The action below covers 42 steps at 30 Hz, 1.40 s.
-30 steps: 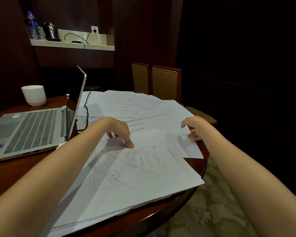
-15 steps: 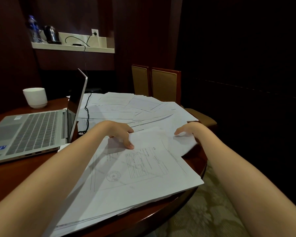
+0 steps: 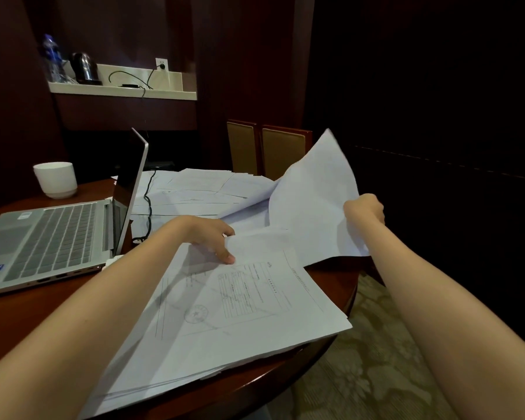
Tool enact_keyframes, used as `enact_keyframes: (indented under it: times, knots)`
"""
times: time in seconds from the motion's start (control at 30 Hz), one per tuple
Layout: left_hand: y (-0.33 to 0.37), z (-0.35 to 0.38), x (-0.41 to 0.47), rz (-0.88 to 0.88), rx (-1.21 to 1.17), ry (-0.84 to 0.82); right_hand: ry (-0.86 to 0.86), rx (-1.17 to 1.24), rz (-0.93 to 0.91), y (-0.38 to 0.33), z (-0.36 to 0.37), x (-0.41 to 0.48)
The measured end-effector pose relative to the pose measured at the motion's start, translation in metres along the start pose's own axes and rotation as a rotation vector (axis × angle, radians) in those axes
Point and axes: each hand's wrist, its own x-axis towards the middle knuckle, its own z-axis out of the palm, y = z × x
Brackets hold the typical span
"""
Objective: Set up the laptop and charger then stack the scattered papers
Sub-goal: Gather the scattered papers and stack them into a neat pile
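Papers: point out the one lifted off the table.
The blank sheet in the right hand's grip, raised and curved at the right; the other papers, including the stamped form under the left hand, lie flat.
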Motion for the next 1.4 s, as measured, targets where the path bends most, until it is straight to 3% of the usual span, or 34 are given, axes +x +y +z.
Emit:
enact_keyframes:
  times: [0.17,0.43,0.67,0.87,1.03,1.13,1.23,1.4]
  knots:
    - [0.014,0.002,0.0,0.033,-0.125,0.056,0.056,0.159,-0.066,-0.011,-0.014,0.001]
    - [0.035,-0.02,-0.012,0.308,-0.4,0.629,0.134,0.009,-0.427,-0.035,-0.015,-0.005]
    - [0.049,-0.04,-0.026,0.406,0.026,1.33,0.236,-0.283,-0.777,-0.066,-0.004,-0.025]
    - [0.065,-0.049,-0.028,0.383,0.342,1.093,0.235,-0.362,-0.956,-0.08,0.008,-0.04]
    - [0.06,-0.049,-0.032,0.256,0.283,1.192,0.263,-0.329,-0.965,-0.087,0.007,-0.044]
    - [0.054,-0.061,-0.038,0.22,0.178,1.238,0.248,-0.12,-0.839,-0.088,0.001,-0.038]
    - [0.049,-0.073,-0.041,0.198,0.081,1.215,0.074,0.237,-0.698,-0.089,0.002,-0.029]
    - [0.048,-0.082,-0.045,0.161,-0.01,1.168,-0.115,0.436,-0.605,-0.091,0.003,-0.025]
